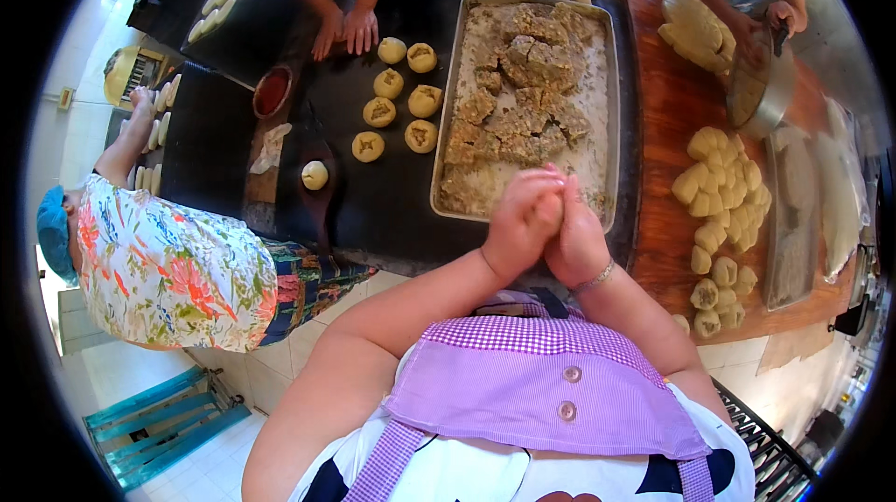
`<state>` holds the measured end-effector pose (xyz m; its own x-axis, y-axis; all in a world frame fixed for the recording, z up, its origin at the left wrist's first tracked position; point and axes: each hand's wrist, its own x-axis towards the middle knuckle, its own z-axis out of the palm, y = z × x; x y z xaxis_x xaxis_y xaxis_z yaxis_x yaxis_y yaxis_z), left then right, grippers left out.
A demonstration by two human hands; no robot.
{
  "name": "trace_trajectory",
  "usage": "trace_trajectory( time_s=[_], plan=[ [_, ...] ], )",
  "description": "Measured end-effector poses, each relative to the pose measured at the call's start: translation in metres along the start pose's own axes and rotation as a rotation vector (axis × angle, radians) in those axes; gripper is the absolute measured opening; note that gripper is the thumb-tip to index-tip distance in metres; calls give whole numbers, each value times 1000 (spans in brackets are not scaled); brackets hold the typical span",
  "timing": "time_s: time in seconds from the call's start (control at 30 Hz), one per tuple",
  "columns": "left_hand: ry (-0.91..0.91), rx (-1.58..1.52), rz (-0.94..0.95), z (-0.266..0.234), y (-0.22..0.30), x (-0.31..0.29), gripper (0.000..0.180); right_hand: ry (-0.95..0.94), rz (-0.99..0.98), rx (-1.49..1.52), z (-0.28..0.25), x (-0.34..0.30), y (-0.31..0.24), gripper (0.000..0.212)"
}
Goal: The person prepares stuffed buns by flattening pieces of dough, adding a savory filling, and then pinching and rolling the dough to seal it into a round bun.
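My left hand (525,220) and my right hand (577,239) are pressed together over the near edge of a large metal tray (613,129). The fingers of both are closed, and whatever lies between the palms is hidden. A crumbly brown filling (537,63) is heaped in the tray, broken into chunks with loose crumbs around it. Left of the tray, several filled dough balls (379,111) sit on the dark table (392,208), most with brown filling showing at the top. One pale dough ball (315,174) rests on a dark wooden paddle (322,213).
A wooden table (658,222) at right bears clustered dough pieces (719,180) and a clear flat container (793,222). A co-worker there handles a metal pot (761,87). Another co-worker's hands (345,31) press the far table. A person in a floral shirt (173,264) stands left.
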<state>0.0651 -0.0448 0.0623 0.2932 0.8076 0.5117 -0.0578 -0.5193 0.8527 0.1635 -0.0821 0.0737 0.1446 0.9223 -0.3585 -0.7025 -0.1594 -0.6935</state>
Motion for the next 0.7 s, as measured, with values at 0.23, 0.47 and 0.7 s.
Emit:
trace_trajectory(
  time_s=[0.23, 0.47, 0.7],
  plan=[
    [396, -1592, -911, -47, -14, 43, 25, -55, 48, -48, 12, 13, -28, 73],
    [220, -1447, -922, -46, -9, 42, 27, 70, 94, 0, 4, 7, -19, 62],
    [-275, 165, 246, -20, 4, 42, 39, 50, 85, 163, 21, 1, -21, 49]
  ],
)
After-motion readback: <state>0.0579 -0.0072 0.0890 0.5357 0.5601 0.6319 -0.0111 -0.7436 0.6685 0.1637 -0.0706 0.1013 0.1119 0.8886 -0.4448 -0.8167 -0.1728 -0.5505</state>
